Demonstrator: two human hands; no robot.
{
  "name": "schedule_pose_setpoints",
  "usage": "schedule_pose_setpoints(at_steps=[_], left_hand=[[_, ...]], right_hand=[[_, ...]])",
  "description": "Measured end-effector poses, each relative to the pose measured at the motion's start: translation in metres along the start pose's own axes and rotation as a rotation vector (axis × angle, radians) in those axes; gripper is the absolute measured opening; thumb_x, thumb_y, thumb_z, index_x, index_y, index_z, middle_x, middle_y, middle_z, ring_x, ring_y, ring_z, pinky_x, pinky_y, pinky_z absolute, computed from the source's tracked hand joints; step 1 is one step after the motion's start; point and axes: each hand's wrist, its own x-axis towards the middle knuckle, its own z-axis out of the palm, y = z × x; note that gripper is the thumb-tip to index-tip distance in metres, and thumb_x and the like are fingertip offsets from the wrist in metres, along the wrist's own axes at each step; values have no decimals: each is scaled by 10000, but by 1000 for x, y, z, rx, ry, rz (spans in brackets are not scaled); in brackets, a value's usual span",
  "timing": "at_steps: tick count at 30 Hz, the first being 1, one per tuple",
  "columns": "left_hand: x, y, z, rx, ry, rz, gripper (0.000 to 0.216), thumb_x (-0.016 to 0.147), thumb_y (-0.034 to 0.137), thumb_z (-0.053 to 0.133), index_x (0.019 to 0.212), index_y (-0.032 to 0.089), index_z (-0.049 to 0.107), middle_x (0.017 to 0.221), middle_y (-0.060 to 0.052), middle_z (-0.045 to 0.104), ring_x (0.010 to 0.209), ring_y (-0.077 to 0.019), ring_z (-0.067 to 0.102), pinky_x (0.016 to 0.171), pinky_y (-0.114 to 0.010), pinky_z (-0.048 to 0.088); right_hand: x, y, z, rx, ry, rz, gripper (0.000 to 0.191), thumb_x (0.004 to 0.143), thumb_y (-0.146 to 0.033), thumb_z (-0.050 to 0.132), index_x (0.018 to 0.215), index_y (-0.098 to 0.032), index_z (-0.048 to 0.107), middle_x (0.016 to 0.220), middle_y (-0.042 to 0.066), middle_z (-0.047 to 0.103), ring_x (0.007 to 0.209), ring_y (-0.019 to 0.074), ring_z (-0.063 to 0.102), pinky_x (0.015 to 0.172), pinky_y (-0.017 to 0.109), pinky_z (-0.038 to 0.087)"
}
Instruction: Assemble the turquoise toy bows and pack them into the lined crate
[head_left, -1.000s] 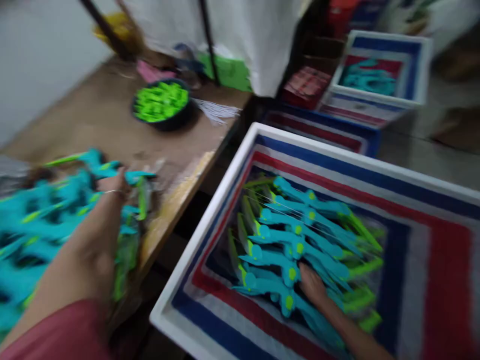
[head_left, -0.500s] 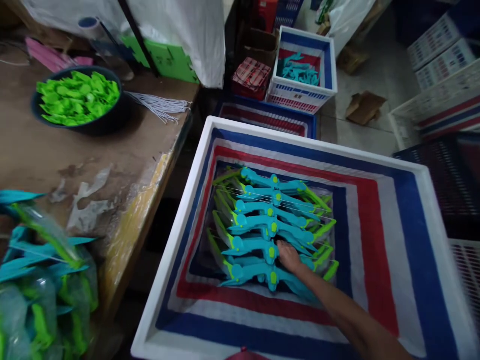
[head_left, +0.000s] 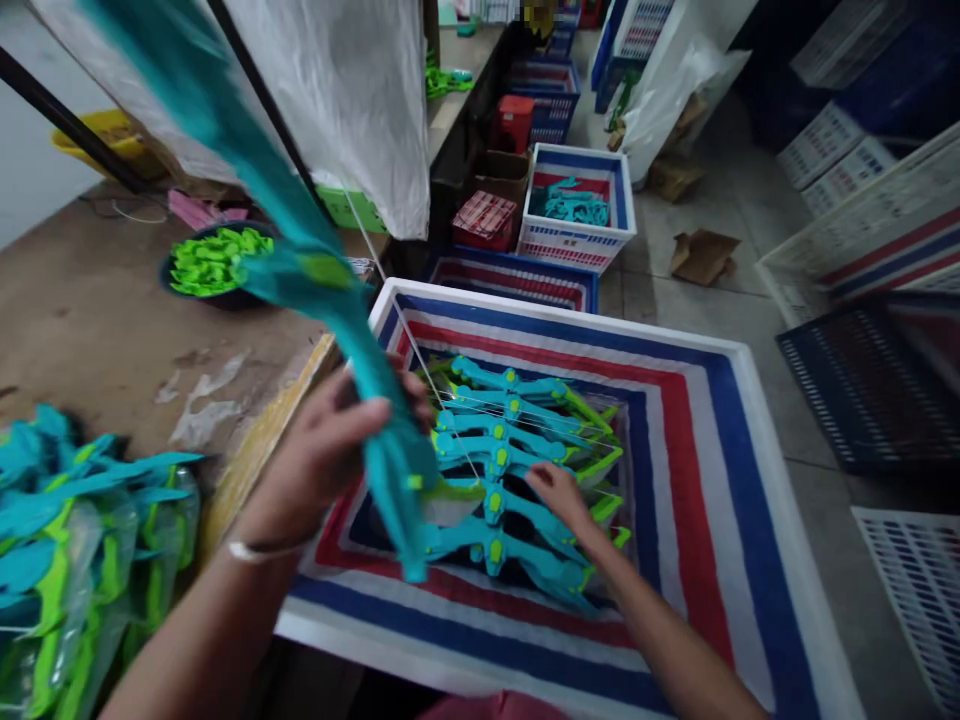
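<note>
My left hand (head_left: pixel 330 450) is wrapped round a teal toy bow (head_left: pixel 300 215) with green pieces and a white string. The bow is held up at a slant, its lower end over the crate, and it is blurred. My right hand (head_left: pixel 555 490) rests at the row of teal and green toy bows (head_left: pixel 499 430) lying side by side in the large crate (head_left: pixel 720 400). Its fingers are curled in close against the bows; what they hold, if anything, is hidden. More bows (head_left: pixel 82 500), some with clear plastic, are heaped on the bench at the left.
On the bench (head_left: pixel 67 330) stands a dark bowl (head_left: pixel 176 285) of green parts. Beyond the large crate is a smaller white crate (head_left: pixel 577 245) with teal parts. A blue basket (head_left: pixel 877 370) and torn cardboard (head_left: pixel 705 256) are on the floor to the right.
My left hand has come into view holding a bow above the crate's left side. My right hand stays by the row of bows. The view has tilted up.
</note>
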Motion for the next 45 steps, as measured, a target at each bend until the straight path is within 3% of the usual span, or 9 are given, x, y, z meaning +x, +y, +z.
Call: schedule_pose_setpoints(at_steps=[3, 5, 8, 10, 13, 16, 20, 29, 45], left_hand=[[-8, -43, 79, -192, -291, -106, 506, 804, 408, 806, 1215, 190, 607, 1220, -97, 682, 1100, -309, 687, 947, -451, 572], [-11, -84, 136, -266, -402, -155, 586, 799, 458, 816, 1260, 196, 566, 1256, -114, 668, 1155, -309, 676, 1016, -463, 551], [-8, -141, 201, -240, -409, -31, 738, 823, 580, 765, 1389, 189, 498, 1402, -142, 599, 1325, -325, 572, 1133, -485, 479], [0, -167, 217, -82, -452, 92, 697, 906, 593, 666, 1423, 159, 494, 1435, -160, 580, 1343, -314, 555, 1140, -471, 474], [22, -196, 196, 512, -607, 147, 528, 963, 496, 637, 1380, 177, 579, 1353, -117, 649, 1231, -256, 630, 1070, -379, 522], [47, -228, 150, 1023, -490, 35, 441, 939, 289, 673, 1349, 137, 611, 1336, -162, 646, 1242, -295, 614, 1083, -423, 500], [69, -282, 106, 1255, -366, -45, 635, 855, 24, 587, 1479, 62, 475, 1510, -254, 491, 1420, -359, 459, 1214, -564, 323], [70, -353, 90, 1489, -406, -5, 526, 1014, 100, 340, 1528, 100, 452, 1255, -197, 639, 1193, -311, 571, 1118, -518, 397], [69, -357, 93, 1501, -413, 172, 315, 1029, 216, 406, 1107, 98, 687, 1030, -152, 691, 943, -255, 638, 824, -402, 438]], right_hand=[[10, -29, -88, 239, 139, -95, 519, 1072, -545, 343, 1277, -157, 620, 1171, 123, 746, 1046, 233, 719, 920, 394, 586], [11, -57, -129, 433, 131, -221, 524, 1021, -611, 488, 1294, -184, 620, 1191, 104, 742, 1061, 240, 717, 938, 402, 582], [8, -88, -151, 376, 63, -305, 538, 897, -616, 695, 1224, -191, 648, 1086, 70, 751, 994, 251, 718, 891, 406, 591], [7, -87, -148, 215, 135, -274, 517, 871, -558, 734, 1214, -181, 645, 1065, 75, 747, 982, 266, 710, 881, 422, 585], [20, -53, -136, -2, 255, -268, 524, 875, -453, 725, 1292, -155, 612, 1135, 129, 738, 1038, 308, 700, 903, 441, 564], [47, -11, -114, -149, 224, -327, 504, 882, -348, 700, 1333, -153, 591, 1171, 149, 736, 1061, 317, 702, 904, 407, 547], [87, 19, -56, -353, 28, -269, 449, 896, -248, 639, 1326, -139, 572, 1203, 165, 727, 1102, 308, 694, 923, 374, 533], [139, 40, 48, -528, -169, -199, 326, 918, -146, 636, 1229, -151, 540, 1242, 171, 670, 1192, 280, 638, 997, 338, 490], [140, 54, 47, -674, -230, -272, 183, 879, -139, 534, 1056, -162, 576, 1033, 174, 709, 964, 269, 742, 803, 324, 553]])
